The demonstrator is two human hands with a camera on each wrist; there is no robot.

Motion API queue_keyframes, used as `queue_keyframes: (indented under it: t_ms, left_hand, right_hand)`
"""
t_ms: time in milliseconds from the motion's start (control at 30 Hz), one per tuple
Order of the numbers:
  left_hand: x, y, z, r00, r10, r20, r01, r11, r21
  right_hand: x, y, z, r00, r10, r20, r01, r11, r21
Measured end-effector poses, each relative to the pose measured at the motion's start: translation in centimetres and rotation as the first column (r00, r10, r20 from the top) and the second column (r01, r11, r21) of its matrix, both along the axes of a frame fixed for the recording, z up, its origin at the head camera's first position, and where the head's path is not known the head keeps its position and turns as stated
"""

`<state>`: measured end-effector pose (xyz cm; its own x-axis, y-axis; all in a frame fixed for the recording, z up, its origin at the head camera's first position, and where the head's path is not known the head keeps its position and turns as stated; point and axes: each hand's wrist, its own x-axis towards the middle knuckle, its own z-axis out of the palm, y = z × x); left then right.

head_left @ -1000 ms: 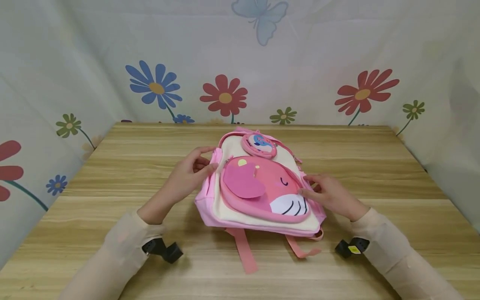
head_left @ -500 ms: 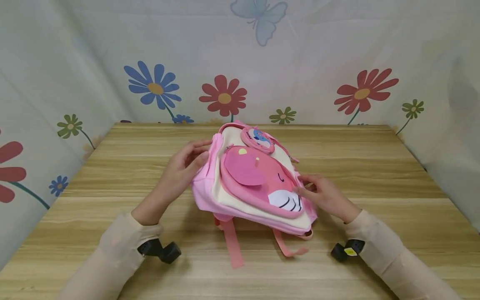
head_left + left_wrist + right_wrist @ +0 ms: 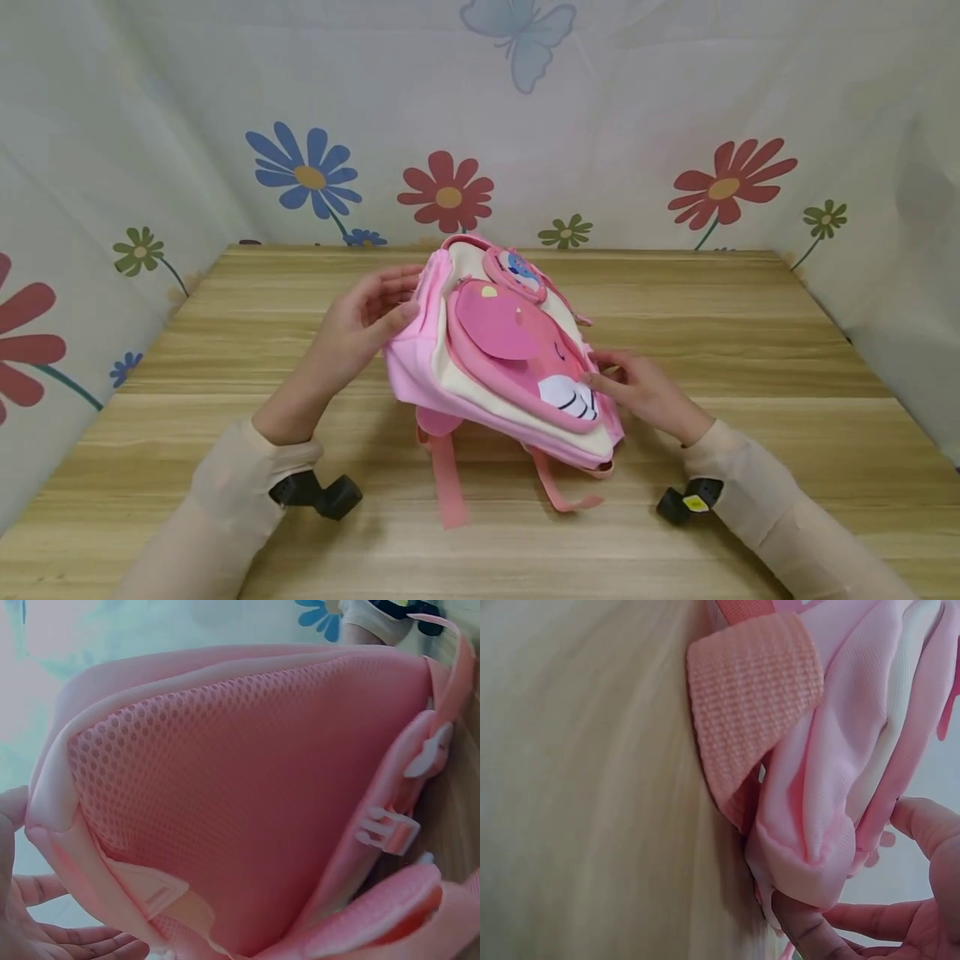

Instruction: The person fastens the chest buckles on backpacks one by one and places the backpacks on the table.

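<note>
A pink and cream child's backpack (image 3: 468, 379) with a whiskered animal face and an ear flap (image 3: 491, 321) stands tilted on the table, left side raised. My left hand (image 3: 360, 325) presses its left side, thumb and fairly straight fingers spread against the pink fabric. In the left wrist view, the mesh back panel (image 3: 225, 795) and a pale buckle (image 3: 390, 829) show. My right hand (image 3: 648, 392) pinches the lower right edge, thumb in front and fingers behind. The right wrist view shows that pink corner (image 3: 810, 877) between thumb and fingers. Two salmon straps (image 3: 447, 483) hang onto the table.
A wood-grain table (image 3: 225, 375) lies under the bag. Behind and beside it hangs a white cloth (image 3: 615, 100) printed with flowers and a butterfly. Both wrists carry black cameras (image 3: 337, 497) close above the tabletop.
The backpack's left side has risen and its front has turned toward the right. My left hand moved up and slightly left with it; my right hand shifted slightly left, keeping its pinch.
</note>
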<state>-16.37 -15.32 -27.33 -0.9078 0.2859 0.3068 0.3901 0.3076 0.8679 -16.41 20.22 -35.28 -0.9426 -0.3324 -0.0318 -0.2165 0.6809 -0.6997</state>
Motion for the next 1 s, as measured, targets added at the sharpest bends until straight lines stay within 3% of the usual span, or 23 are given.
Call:
queue_keyframes:
  t_ms: [167,567,700,1000]
  left_hand:
    - [0.1,0.3,0.7,1.0,0.006,-0.01,-0.006,1.0,0.022]
    - [0.6,2.0,2.0,0.992,0.109,-0.065,-0.094,0.976,0.197]
    - [0.8,2.3,2.2,0.986,0.113,-0.119,-0.083,0.97,0.229]
    - [1.3,3.0,2.5,0.971,0.068,-0.231,0.005,0.954,0.299]
  right_hand:
    - [-0.3,-0.4,-0.2,1.0,0.012,0.026,-0.011,1.0,-0.026]
    - [-1.2,-2.0,-1.0,0.997,0.051,0.052,-0.044,0.991,-0.126]
    - [-1.4,-2.6,-1.2,0.997,0.06,0.049,-0.051,0.986,-0.16]
    - [-1.3,-3.6,-1.6,0.995,0.098,0.029,-0.088,0.965,-0.247]
